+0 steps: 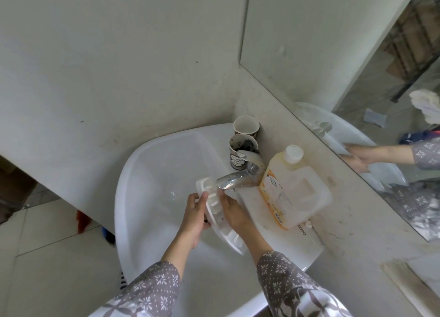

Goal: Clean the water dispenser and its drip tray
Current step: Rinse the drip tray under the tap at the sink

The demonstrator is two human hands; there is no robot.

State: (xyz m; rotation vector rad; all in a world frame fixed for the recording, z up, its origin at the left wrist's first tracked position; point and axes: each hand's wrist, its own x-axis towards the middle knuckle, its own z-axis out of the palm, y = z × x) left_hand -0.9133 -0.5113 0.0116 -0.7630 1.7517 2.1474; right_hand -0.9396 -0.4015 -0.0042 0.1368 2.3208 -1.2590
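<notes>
A white slotted drip tray (215, 203) is held tilted over the white sink basin (152, 174), just under the chrome faucet spout (232, 183). My left hand (194, 218) grips the tray's left edge, fingers curled under it and thumb on top. My right hand (232, 212) lies on the tray's upper face, fingers stretched across the slots near the spout. Dark specks show on the tray near my right hand. The water dispenser itself is out of view.
A large jug of yellowish liquid soap (294, 189) stands on the sink ledge right of the faucet. Two paper cups (244, 147) sit behind the faucet against the wall. A mirror (357, 78) on the right reflects my arm.
</notes>
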